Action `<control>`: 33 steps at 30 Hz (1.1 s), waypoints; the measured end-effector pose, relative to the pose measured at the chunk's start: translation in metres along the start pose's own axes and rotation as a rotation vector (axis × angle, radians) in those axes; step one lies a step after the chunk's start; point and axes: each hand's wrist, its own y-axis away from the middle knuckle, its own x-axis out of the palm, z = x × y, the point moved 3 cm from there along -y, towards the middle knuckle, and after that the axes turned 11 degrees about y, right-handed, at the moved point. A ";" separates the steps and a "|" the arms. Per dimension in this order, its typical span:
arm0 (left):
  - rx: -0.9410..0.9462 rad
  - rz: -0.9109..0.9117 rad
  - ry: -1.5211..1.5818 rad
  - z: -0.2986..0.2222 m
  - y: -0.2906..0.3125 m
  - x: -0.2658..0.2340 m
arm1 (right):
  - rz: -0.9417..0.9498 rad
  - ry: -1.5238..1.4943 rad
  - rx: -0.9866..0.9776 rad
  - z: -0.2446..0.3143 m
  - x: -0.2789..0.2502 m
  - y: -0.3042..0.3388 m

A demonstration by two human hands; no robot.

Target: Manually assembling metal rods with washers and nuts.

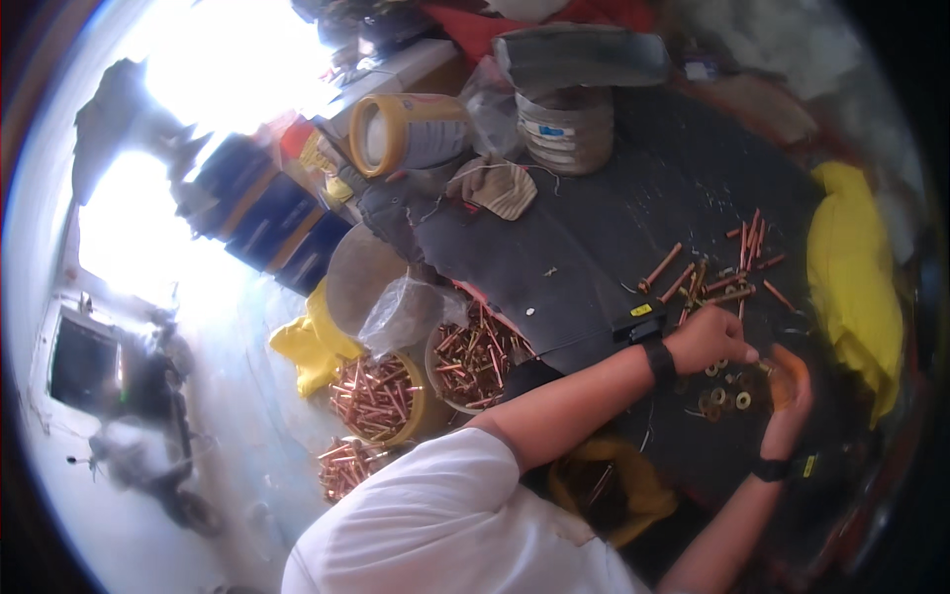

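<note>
Fingers of the left hand (708,342) are bent and brought near together, and those of the right hand (792,386) are half curled just beside them, right of centre in the frame. Some small piece may be between them, but I cannot tell whether either hand is grasping it, because the fingers hide it. Loose bolts (730,296) lie on the dark table (594,238), above the hands in the frame; metal rings (717,395) lie lower, between the 2 hands.

In my judgement, a ring could slip and roll away if the fingertips press weakly. Also, the left knuckles could push the bolts, since these lie crossed and near.

By my count: 2 hands, 2 black wristbands (660,363), 1 yellow bag (856,287) at the right, 1 yellow tub (426,129) and 1 grey bucket (564,144) at upper centre. Loose bolts are at least 10, rings at least 5; overlapping prevents exact numbers. Left of lower centre are 3 heaps of bolts (371,396), too many to count singly.
</note>
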 end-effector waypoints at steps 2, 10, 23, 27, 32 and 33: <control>0.032 0.015 -0.002 0.002 0.000 0.000 | 0.002 -0.024 -0.023 0.009 0.004 0.005; -0.207 0.111 -0.027 -0.011 0.003 0.020 | -0.074 0.069 -0.087 0.016 -0.015 0.023; -0.267 0.117 0.187 0.029 0.003 0.027 | -0.288 0.346 -0.302 -0.004 -0.029 0.019; -0.294 0.118 0.154 0.038 0.011 0.029 | -0.270 0.387 -0.261 -0.007 -0.032 0.038; -0.305 0.218 0.193 0.043 0.004 0.013 | -0.255 0.466 -0.271 -0.008 -0.020 0.038; -0.308 0.206 0.172 0.045 0.003 0.012 | -0.286 0.505 -0.296 -0.014 -0.017 0.037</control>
